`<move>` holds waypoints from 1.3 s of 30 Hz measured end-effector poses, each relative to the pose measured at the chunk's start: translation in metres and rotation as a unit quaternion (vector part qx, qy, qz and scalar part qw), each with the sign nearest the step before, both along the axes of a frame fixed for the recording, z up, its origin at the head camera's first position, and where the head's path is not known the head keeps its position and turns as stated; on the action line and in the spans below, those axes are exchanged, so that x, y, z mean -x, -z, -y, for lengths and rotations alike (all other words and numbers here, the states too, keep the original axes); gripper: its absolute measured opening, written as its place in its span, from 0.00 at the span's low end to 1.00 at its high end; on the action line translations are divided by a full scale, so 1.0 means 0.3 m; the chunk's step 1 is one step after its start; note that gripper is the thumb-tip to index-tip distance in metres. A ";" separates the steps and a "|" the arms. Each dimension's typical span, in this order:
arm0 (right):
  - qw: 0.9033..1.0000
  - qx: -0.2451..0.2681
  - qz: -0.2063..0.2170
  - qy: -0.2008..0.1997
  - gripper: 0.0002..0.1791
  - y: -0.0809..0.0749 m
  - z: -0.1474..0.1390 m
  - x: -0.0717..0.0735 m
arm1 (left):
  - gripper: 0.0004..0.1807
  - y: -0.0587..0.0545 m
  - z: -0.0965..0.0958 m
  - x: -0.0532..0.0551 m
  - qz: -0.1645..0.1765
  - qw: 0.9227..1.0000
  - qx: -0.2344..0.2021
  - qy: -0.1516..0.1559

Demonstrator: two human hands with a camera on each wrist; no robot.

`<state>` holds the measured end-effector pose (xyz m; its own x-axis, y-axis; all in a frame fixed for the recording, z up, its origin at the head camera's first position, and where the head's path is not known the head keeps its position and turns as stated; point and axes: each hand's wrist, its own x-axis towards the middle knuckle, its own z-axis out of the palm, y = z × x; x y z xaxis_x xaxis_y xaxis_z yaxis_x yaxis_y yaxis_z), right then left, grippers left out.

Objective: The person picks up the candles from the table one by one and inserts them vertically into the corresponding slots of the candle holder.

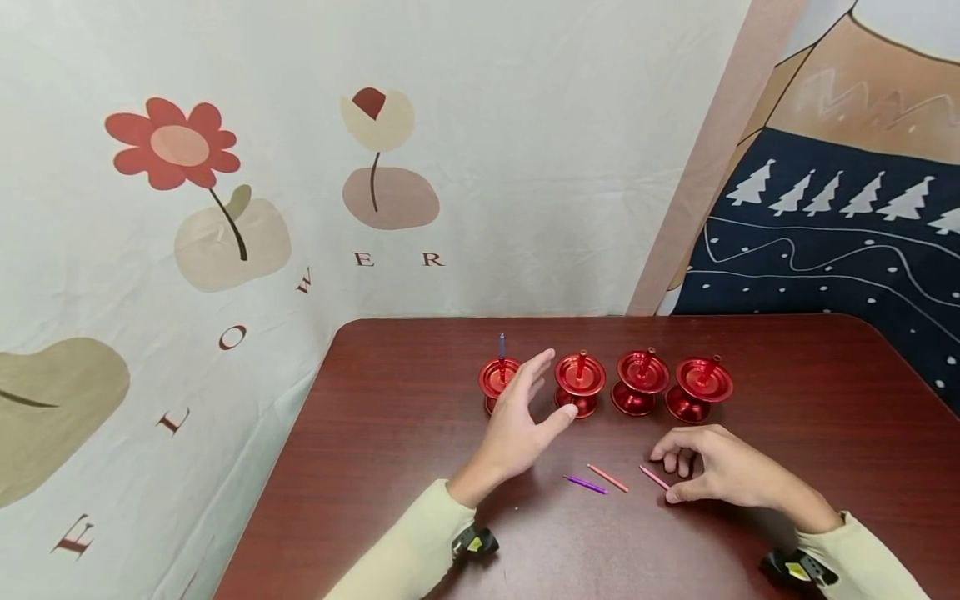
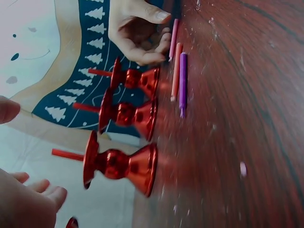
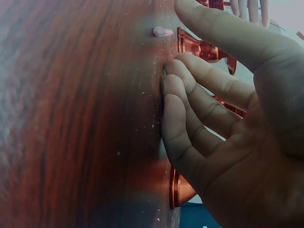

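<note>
My left hand (image 1: 517, 429) hovers with fingers spread, holding nothing. It partly covers the leftmost red candle holder (image 1: 491, 380), where a thin blue candle (image 1: 502, 345) stands upright. Just right of that hand is a second shiny red candle holder (image 1: 592, 379). My right hand (image 1: 727, 471) is low over the table, fingers bent, with a gap between thumb and fingertips. A thin pink candle (image 1: 653, 477) lies in that gap, one end close to the thumb; no grip on it shows. Left of it lie a coral candle (image 1: 607, 477) and a purple candle (image 1: 586, 484).
Two more red candle holders, one third in the row (image 1: 633, 400) and one at the right end (image 1: 703, 381), carry bare upright red stems. Behind the brown table (image 1: 375, 500) hangs a printed cloth (image 1: 525, 167). A small pale bit (image 2: 243, 168) lies on the tabletop.
</note>
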<state>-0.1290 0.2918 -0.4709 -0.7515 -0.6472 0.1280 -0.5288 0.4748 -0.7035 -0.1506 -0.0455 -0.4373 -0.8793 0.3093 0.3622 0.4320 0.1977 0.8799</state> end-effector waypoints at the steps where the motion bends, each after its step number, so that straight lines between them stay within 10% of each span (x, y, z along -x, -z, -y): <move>1: 1.000 0.001 0.002 -0.003 0.22 0.001 0.000 0.000 | 0.44 0.002 -0.010 0.002 0.011 1.000 0.016 -0.001; 12: 0.999 0.001 -0.028 -0.035 0.22 -0.003 0.001 0.007 | 0.49 0.047 -0.092 0.068 0.060 0.989 0.130 -0.019; 21: 0.999 0.004 -0.004 -0.041 0.25 -0.002 -0.005 0.006 | 0.58 0.271 -0.137 0.229 0.104 0.986 0.124 -0.030; 26: 0.998 0.018 0.012 -0.055 0.24 0.009 -0.021 0.018 | 0.57 0.239 -0.139 0.214 0.128 0.983 0.126 -0.030; 33: 0.997 0.021 0.046 -0.058 0.20 0.021 -0.037 0.033 | 0.48 0.093 -0.123 0.140 0.162 0.980 0.114 -0.010; 39: 0.997 0.017 0.037 -0.064 0.19 0.017 -0.031 0.040 | 0.45 0.073 -0.116 0.130 0.154 0.979 0.132 -0.005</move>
